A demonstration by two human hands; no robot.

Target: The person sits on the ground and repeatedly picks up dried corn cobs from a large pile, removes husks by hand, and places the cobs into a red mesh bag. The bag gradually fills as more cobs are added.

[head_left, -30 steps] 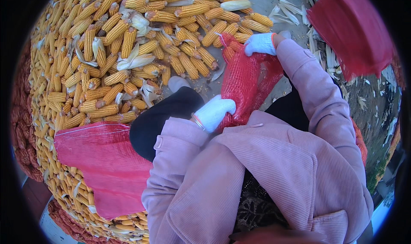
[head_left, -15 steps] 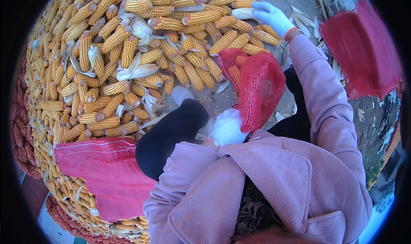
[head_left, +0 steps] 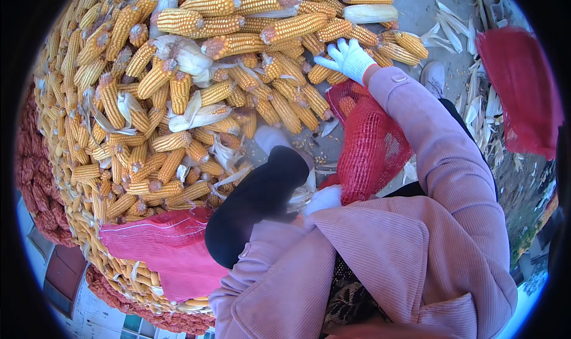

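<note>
My right hand (head_left: 351, 60), in a white glove with a reddish cuff, reaches over ears of corn with its fingers spread; it holds nothing. The nearest corn cob (head_left: 321, 72) lies by its fingertips. Between my legs stands a red mesh bag (head_left: 372, 151), its mouth towards the pile and an ear of corn (head_left: 347, 105) showing at the opening. My left hand (head_left: 324, 200), also gloved in white, is closed on the near part of the bag. My coat hides part of that hand, and its fingers barely show.
A big pile of yellow corn cobs (head_left: 151, 107) covers the left and far side. Another red mesh bag (head_left: 172, 250) lies on cobs beside my left knee. A further red bag (head_left: 520, 92) is at the far right. Dry husks (head_left: 452, 27) litter the grey ground.
My right hand has moved left and nearer, from cobs at the pile's right edge to those just beyond the bag's mouth. The view has shifted slightly. My left hand stays at the bag.
</note>
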